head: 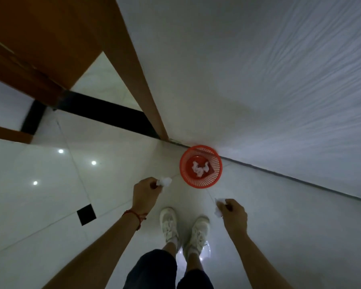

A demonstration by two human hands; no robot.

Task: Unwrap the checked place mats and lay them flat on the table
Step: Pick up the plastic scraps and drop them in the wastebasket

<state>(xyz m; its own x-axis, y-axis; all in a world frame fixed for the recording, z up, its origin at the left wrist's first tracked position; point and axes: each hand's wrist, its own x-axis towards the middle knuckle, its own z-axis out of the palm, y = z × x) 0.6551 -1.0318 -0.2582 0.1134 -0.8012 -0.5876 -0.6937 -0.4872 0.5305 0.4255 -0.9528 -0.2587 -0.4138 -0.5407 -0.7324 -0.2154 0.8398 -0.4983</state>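
Observation:
No place mat or table shows in this view. I stand on a tiled floor looking down at my feet. My left hand (144, 195) pinches a crumpled white wad of wrapping (164, 181), held out to the left of a red mesh waste basket (201, 165). My right hand (233, 215) grips a second crumpled white wad (219, 207), below and to the right of the basket. The basket stands on the floor against the wall and holds more crumpled white scraps (199, 167).
A white wall (258, 80) runs along the right. A brown wooden door frame (131, 69) and an open doorway lie to the left, with a black threshold strip (104, 107). My white shoes (183, 228) stand close before the basket. A black floor tile (86, 214) sits left.

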